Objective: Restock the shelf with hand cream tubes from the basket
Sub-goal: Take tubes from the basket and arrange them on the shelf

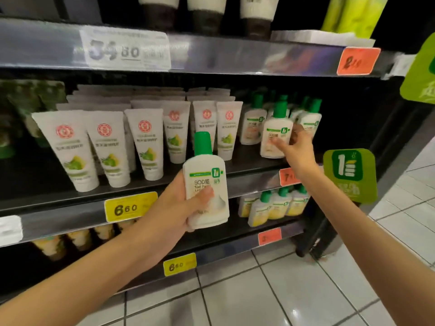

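My left hand (181, 208) grips a white lotion bottle with a green cap (206, 184), held upright in front of the middle shelf (131, 184). My right hand (297, 147) holds a second, matching bottle (275, 135) at the shelf's right end, its base at the shelf surface, in front of several more such bottles (306, 114). White hand cream tubes (106, 142) stand cap-down in rows along the left and middle of that shelf. The basket is out of view.
Upper shelf (211, 55) carries price tags and dark-capped tubes. Lower shelf holds yellow-labelled bottles (273, 205). A green hanging sign (349, 172) sticks out at the shelf's right end. White tiled floor (282, 290) lies below.
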Available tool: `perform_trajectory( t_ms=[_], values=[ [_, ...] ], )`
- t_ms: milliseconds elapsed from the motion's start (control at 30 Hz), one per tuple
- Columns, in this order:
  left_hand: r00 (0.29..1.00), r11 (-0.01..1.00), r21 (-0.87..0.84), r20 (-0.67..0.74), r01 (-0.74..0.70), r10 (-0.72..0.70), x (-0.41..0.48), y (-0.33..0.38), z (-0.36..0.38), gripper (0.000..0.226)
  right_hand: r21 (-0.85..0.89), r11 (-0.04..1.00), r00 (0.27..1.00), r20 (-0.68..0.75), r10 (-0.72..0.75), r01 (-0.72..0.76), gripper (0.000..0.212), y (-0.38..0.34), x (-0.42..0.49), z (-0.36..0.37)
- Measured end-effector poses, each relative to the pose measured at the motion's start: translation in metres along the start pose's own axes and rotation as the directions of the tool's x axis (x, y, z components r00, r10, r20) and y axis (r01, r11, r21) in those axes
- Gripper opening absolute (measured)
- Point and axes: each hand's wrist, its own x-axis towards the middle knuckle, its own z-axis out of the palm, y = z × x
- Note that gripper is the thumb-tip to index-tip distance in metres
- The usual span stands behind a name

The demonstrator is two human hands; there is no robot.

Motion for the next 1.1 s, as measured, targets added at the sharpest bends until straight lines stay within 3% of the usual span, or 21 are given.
perform_trajectory(
  t_ms=[167, 300, 467, 733, 867, 933, 1000, 1033, 1100],
  values=[
    [0.996, 0.994, -0.107, -0.085, 0.022, -0.031, 0.0, -0.007, -0.012, 0.062, -0.047, 0.997, 0.998, -0.009, 0.061, -0.061, 0.045, 0.014, 0.009, 0.003],
    [0.991, 0.987, -0.156, -0.122, 0.03, -0.05, -0.003, -0.008, -0.009, 0.059, -0.07, 0.997, 0.966, -0.256, 0.017, -0.036, 0.064, 0.012, 0.0, 0.016],
    [0.996, 0.992, -0.125, -0.084, 0.013, -0.024, -0.006, -0.015, -0.009, 0.053, -0.332, 0.939, 0.958, -0.288, -0.014, -0.086, 0.072, 0.003, 0.001, 0.038],
    [0.994, 0.995, -0.1, -0.107, -0.009, -0.002, -0.002, -0.017, -0.01, 0.049, -0.239, 0.965, 0.948, -0.317, 0.029, -0.109, 0.067, 0.01, 0.008, 0.033],
    [0.995, 0.997, -0.08, -0.096, 0.007, -0.014, 0.004, -0.012, -0.001, 0.054, -0.119, 0.991, 0.947, -0.321, 0.013, -0.054, 0.061, -0.007, -0.017, 0.024],
    [0.995, 0.997, -0.072, -0.094, 0.014, -0.02, 0.013, -0.006, 0.009, 0.052, 0.057, 0.998, 0.969, -0.245, 0.008, 0.006, 0.055, -0.018, -0.051, 0.019],
    [0.998, 0.995, -0.092, -0.06, 0.027, -0.033, 0.026, -0.001, 0.021, 0.05, 0.237, 0.971, 0.999, 0.051, -0.003, -0.01, 0.054, -0.028, -0.091, 0.017],
    [0.999, 0.996, -0.089, -0.026, 0.031, -0.033, 0.033, 0.002, 0.028, 0.047, 0.252, 0.968, 0.979, 0.197, -0.047, -0.004, 0.053, -0.032, -0.108, 0.016],
    [0.999, 0.992, -0.12, 0.02, 0.039, -0.037, 0.044, 0.004, 0.041, 0.041, 0.143, 0.986, 0.936, 0.326, -0.133, 0.09, 0.063, -0.033, -0.127, 0.014]
  ],
)
